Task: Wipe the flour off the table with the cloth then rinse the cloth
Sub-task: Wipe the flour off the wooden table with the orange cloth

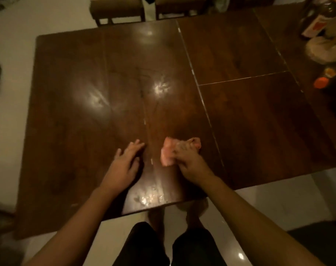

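A dark wooden table [86,121] fills the view. My right hand [188,160] grips a crumpled pink cloth [168,153] against the tabletop near the front edge. My left hand [125,164] lies flat on the wood just left of it, fingers straight. A whitish smear of flour [149,198] shows on the table close to the front edge, between my two forearms. Thin pale lines of flour sit in the seams [192,72] of the tabletop.
Bottles and jars, one with an orange cap [321,83], stand at the table's right end beside a pale bundle [322,48]. Two wooden chairs [117,8] stand behind the far edge. Pale tiled floor surrounds the table; my legs are below the front edge.
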